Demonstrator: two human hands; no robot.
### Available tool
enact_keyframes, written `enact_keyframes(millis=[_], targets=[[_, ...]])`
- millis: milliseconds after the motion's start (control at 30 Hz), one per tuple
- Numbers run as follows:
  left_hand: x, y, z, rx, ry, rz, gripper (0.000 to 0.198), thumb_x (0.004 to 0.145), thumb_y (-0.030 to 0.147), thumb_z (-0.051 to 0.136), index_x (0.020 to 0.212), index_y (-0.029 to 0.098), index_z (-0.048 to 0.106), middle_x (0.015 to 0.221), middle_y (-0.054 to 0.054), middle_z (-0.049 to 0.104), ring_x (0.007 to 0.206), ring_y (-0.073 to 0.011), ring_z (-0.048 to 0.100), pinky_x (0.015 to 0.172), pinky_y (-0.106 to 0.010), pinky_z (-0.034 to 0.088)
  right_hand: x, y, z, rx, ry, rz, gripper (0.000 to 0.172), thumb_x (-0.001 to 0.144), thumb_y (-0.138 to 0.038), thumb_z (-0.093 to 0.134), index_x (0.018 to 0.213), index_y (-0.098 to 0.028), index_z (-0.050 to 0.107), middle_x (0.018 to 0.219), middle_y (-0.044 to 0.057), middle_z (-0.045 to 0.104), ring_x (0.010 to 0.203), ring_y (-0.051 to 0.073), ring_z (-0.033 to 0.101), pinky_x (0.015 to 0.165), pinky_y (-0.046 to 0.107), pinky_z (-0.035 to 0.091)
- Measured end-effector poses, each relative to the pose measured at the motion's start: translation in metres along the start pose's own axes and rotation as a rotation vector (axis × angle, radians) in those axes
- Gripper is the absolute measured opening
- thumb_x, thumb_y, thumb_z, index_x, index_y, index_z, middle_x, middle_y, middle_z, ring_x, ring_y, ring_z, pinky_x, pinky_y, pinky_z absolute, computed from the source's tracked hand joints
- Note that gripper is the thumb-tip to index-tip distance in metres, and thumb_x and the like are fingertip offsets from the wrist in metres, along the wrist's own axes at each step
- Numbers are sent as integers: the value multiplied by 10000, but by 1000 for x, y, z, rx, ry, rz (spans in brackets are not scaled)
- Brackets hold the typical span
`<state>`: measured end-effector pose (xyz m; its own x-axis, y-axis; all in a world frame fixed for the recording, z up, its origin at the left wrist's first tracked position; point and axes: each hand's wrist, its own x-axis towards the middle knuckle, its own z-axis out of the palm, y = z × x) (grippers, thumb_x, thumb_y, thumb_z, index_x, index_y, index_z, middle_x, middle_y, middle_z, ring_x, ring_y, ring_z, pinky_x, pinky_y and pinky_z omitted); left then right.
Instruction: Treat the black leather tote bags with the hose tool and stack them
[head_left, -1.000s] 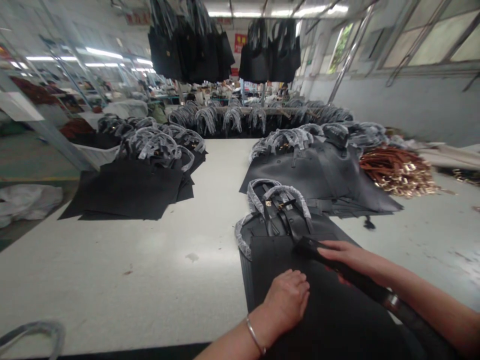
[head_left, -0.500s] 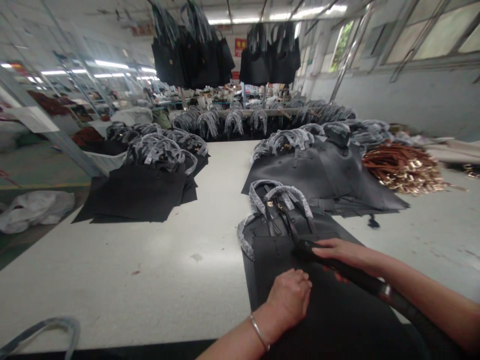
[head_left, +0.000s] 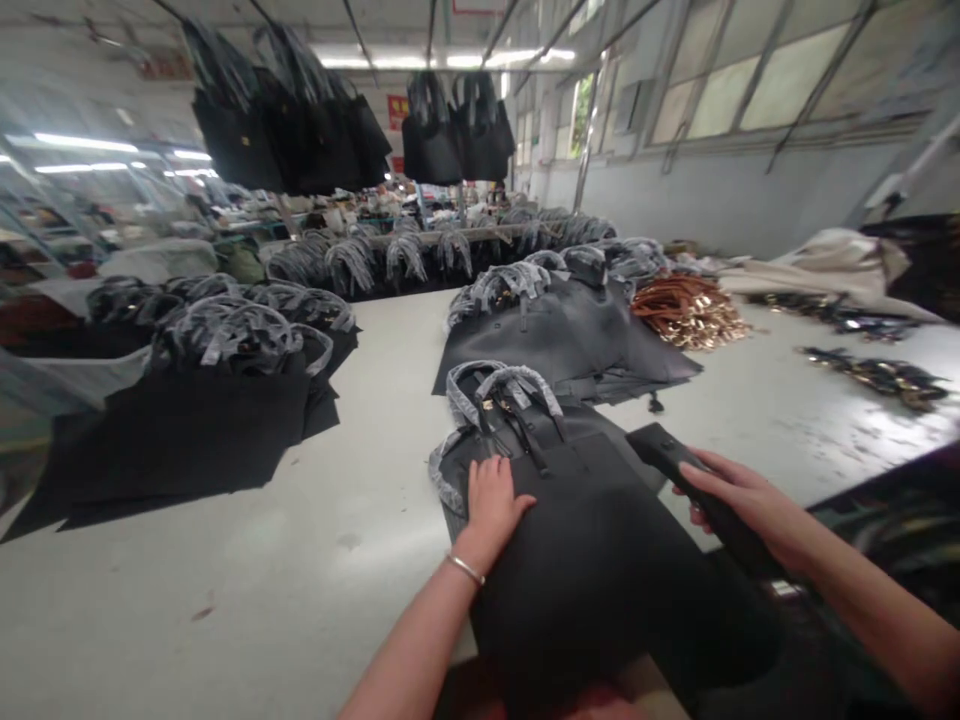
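The left hand lies flat and spread on the near black bag, just below its wrapped handles, pressing it onto the white surface; a thin bracelet sits on that wrist. The right hand is closed around a black strap, whose free end points away from the person and hangs just off the bag's right edge, apart from the bag as far as can be seen. The bag itself lies flat in front of the person, handles toward the far side, and part of its near end is cut off by the bottom of the view. By the look of it, this bag is in mid-handling: it is laid out and steadied, while the strap is in the grip and not joined to it. Whether any fitting on the bag is open or fastened is too dark to tell. Beyond, a left stack and a middle stack of like bags lie on the surface, brown straps are heaped beside the middle one, and hanging bags fill the rail above; which of these are finished cannot be told.
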<state>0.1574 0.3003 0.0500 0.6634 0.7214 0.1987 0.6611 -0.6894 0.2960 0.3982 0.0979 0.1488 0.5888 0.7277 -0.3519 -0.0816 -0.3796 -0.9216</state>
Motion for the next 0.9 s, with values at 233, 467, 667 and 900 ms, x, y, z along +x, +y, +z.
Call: enact_keyframes(millis=[233, 467, 667, 900], targets=[[48, -15, -12, 57, -254, -58, 643, 619, 535, 822, 1098, 170, 597, 1127, -103, 625, 1052, -269, 592, 861, -316, 438, -67, 74, -39, -100, 146, 0, 645, 656, -388, 826, 1171, -151, 519, 791, 40, 694, 625, 197, 646, 521, 269, 521], [56, -32, -42, 83, -173, -97, 350, 773, 431, 725, 1064, 250, 653, 1075, -35, 693, 1009, -240, 630, 779, -279, 443, -103, 127, -48, -175, 241, -92, 813, 734, -552, 713, 1335, -134, 359, 928, 122, 737, 853, 317, 704, 759, 396, 567], [36, -99, -114, 271, -38, -197, 315, 806, 470, 666, 1057, 281, 681, 1053, -32, 701, 969, -257, 638, 721, -286, 452, -112, 146, -25, -316, 183, -119, 704, 824, -566, 574, 1329, -128, 353, 708, 36, 702, 705, 269, 684, 645, 338, 540], [-22, -203, -162, 635, 56, -289, 260, 868, 357, 566, 1050, 204, 670, 1080, -56, 659, 968, -278, 614, 777, -333, 459, -105, 135, -3, -286, 54, -97, 709, 786, -529, 590, 1344, -124, 425, 630, -15, 613, 551, 200, 610, 473, 283, 477]])
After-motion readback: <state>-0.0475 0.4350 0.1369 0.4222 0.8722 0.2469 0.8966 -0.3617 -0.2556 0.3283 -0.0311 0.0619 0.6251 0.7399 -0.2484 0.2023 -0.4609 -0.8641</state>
